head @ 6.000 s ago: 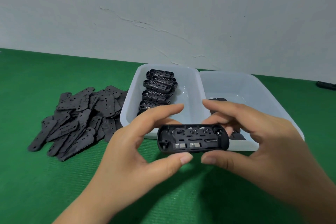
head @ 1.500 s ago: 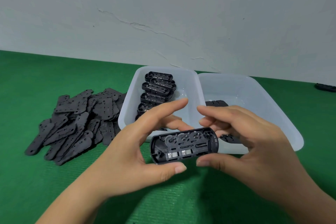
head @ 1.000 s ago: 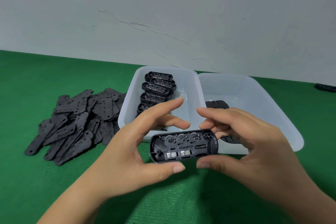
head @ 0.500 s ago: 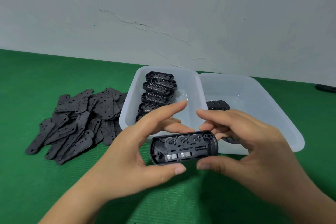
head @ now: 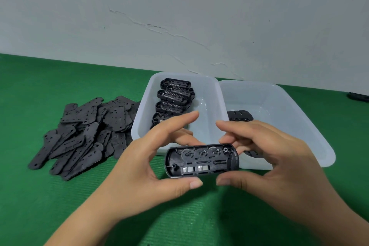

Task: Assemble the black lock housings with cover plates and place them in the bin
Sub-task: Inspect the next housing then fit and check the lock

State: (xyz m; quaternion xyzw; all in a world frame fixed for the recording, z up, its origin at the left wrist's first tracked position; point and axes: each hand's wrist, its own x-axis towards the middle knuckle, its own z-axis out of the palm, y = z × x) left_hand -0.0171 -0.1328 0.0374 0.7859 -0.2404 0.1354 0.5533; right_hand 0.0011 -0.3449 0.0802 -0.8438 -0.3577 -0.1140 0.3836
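**Open lock housing held between 2 hands above the green mat**

Head view: the left hand [head: 139, 173] and the right hand [head: 279, 170] grasp 1 black lock housing [head: 201, 160] between them, in the air in front of the bins. Its open side faces the camera, showing 3 round wheels, a small spring and 2 pale metal pieces. The left thumb lies under the housing's lower edge and the right thumb just beside it on the same edge; both index fingers arch over the top edge without clearly touching it, and the other fingers curl behind the part. No cover plate sits on it.

Behind, the left bin [head: 211, 106] holds a row of open housings [head: 173, 98]. The right bin [head: 299, 118] holds a few dark parts [head: 239, 116]. The pile of cover plates [head: 83, 138] lies on the green mat [head: 40, 205], left of the bins.
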